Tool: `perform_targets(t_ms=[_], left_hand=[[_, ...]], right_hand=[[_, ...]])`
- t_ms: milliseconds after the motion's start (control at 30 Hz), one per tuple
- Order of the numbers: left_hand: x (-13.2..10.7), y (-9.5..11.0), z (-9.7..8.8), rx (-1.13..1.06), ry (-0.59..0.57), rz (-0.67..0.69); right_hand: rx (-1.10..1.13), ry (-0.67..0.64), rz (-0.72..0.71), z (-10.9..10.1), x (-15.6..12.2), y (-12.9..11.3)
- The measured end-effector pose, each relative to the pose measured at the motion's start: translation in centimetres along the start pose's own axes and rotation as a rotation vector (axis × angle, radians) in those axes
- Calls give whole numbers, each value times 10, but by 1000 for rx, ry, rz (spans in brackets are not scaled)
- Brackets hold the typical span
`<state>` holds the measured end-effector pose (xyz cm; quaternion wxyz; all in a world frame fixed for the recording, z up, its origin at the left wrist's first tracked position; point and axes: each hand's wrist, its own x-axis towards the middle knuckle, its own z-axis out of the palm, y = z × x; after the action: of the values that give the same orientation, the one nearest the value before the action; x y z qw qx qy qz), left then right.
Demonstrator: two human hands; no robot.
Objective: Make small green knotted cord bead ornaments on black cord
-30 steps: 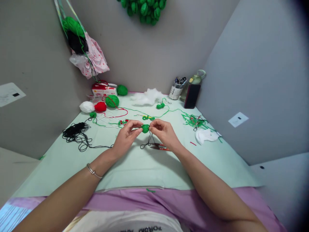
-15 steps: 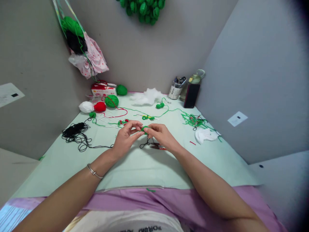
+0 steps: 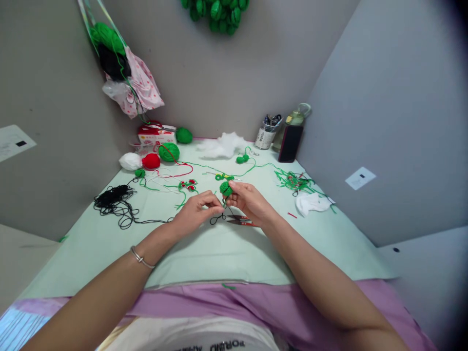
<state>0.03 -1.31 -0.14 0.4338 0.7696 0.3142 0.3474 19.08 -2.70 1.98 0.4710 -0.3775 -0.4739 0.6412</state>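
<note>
My right hand (image 3: 248, 203) pinches a small green crocheted piece (image 3: 225, 188) and holds it up above the pale green table cover (image 3: 204, 248). My left hand (image 3: 197, 213) is closed in a pinch just below and left of the piece, on a thin black thread (image 3: 218, 218) that hangs from it. Small red-handled snips (image 3: 239, 221) lie on the cover right under my hands.
A tangle of black yarn (image 3: 111, 200) lies at the left. Red (image 3: 151, 161), white (image 3: 130, 161) and green yarn balls (image 3: 168, 152) sit at the back left, white stuffing (image 3: 224, 145) at the back. A pen cup (image 3: 266, 135), a bottle (image 3: 294, 122) and green scraps (image 3: 294, 183) are at the right.
My right hand has turned the green piece upward and lifted it slightly. My left hand has slipped down off the piece and closed on the black thread below it.
</note>
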Motion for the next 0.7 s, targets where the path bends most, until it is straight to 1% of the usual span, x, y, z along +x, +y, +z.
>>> perform_targets(t_ms=[33, 67, 100, 167, 233, 267, 400, 500, 567, 633, 700], left_hand=[[1, -2, 0, 28, -22, -13], [1, -3, -1, 50, -21, -27], [2, -5, -2, 64, 8, -40], [4, -5, -6, 38, 123, -64], [5, -4, -11, -70, 213, -93], [5, -3, -13, -149, 223, -114], [6, 2, -16, -544, 154, -210], [8, 4, -17, -778, 186, -241], [9, 5, -19, -864, 206, -260], [10, 6, -20, -907, 195, -264], [9, 7, -19, -858, 176, -250]], right_hand=[[18, -13, 6, -1, 0, 0], [26, -22, 10, -1, 0, 0], [24, -24, 11, -2, 0, 0], [0, -16, 10, -2, 0, 0], [-23, 3, 9, -1, 0, -2], [-40, 12, 4, 0, -1, -3], [-151, 54, -72, 5, -5, -4], [-235, 86, -154, 6, -6, -4], [-258, 106, -184, 5, -6, -4], [-267, 109, -192, 4, -6, -4], [-304, 68, -185, 4, -6, -4]])
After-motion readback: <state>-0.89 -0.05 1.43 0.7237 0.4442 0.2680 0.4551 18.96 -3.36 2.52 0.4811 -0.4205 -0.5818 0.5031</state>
